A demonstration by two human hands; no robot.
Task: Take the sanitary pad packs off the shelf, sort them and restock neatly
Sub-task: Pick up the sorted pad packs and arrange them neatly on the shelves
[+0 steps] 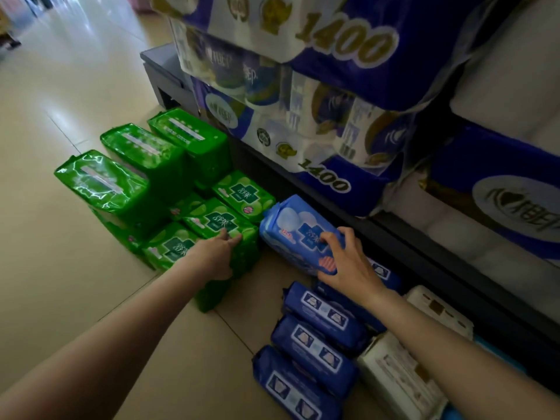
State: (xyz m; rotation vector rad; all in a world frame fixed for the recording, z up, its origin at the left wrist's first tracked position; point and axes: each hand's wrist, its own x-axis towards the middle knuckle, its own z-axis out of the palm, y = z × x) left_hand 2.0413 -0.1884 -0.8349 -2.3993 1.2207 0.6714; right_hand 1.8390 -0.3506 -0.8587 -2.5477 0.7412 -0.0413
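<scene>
Clearly, right hand (348, 262) grips glossy light-blue pad pack (298, 234).

Under your arms the floor (75, 95) is smooth beige tile with a soft sheen and thin grout lines. The green packs (136, 165) by the shelf edge are wrapped in glossy plastic film that crinkles and throws bright glare. The light blue pack (291, 225) has the same slick film, slightly puckered. The dark blue packs (321, 316) look shiny too. The shelf (163, 71) is dark, matt and smooth. The tissue bundles (333, 56) wear clear, glossy printed wrap.
</scene>
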